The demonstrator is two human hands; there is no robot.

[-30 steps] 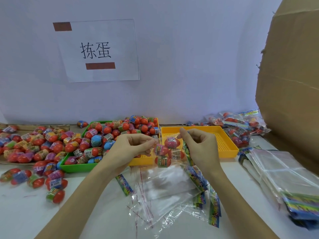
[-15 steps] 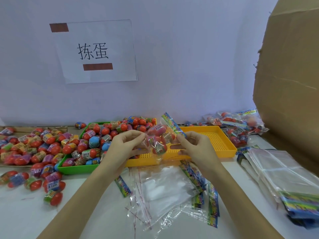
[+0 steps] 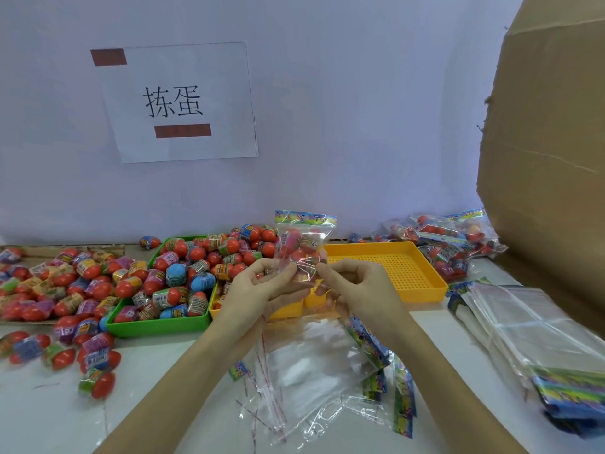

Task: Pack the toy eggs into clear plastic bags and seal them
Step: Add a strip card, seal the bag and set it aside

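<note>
Both hands are up over the table now, the left hand (image 3: pixel 262 283) and the right hand (image 3: pixel 352 283) each pinching the lower, open end of a filled bag (image 3: pixel 302 247) between thumb and fingertips. A second ago that bag hung the other way, eggs dangling below the fingers with the printed header trailing down. Half a second back it was mid-flip, tilted. Now it stands upright with the colourful header card (image 3: pixel 306 218) on top and the toy eggs bunched just above the fingers. To my eye the turn was made so the mouth faces the person for folding over and sealing; that step does not look done yet.

Nearest me, loose empty bags (image 3: pixel 314 368) lie spread on the white table (image 3: pixel 49 417), their red-striped adhesive strips showing, and a neater stack of bags (image 3: pixel 537 332) sits to the right. Beyond the hands is the yellow tray (image 3: pixel 393 267), its visible part bare, touching the green tray (image 3: pixel 157 326) heaped with loose eggs (image 3: pixel 183 273). More eggs are scattered to the left. Farther back right, finished packs (image 3: pixel 448 240) are piled near a cardboard box (image 3: pixel 550 142), and a paper sign (image 3: pixel 176 103) hangs on the wall.
</note>
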